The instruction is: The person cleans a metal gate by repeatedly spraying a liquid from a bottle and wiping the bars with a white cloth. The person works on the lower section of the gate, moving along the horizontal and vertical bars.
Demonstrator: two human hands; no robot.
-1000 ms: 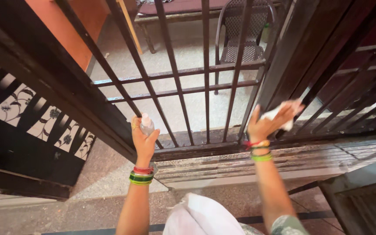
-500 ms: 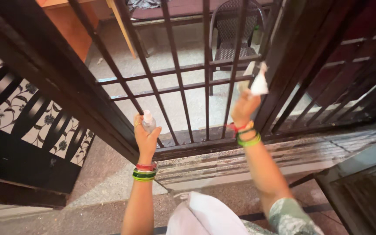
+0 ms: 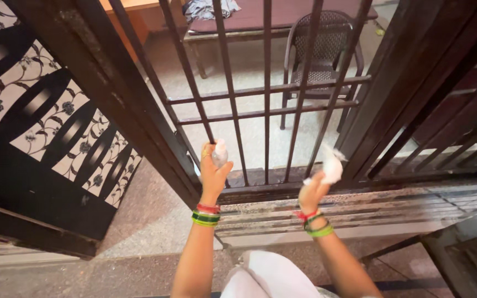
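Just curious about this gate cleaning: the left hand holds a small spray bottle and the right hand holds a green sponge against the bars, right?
Not quite. The head view shows the right hand holding a white cloth, not a green sponge. The left hand does hold the small spray bottle at the bars.

bottle: we see only its pale top; our left hand covers the rest.
cloth: blurred, its folds unclear to us; our right hand hides the lower end.
chair: the gate bars cross it, so we see it in strips.
bench: cut by the top edge.
forearms: cut by the bottom edge.
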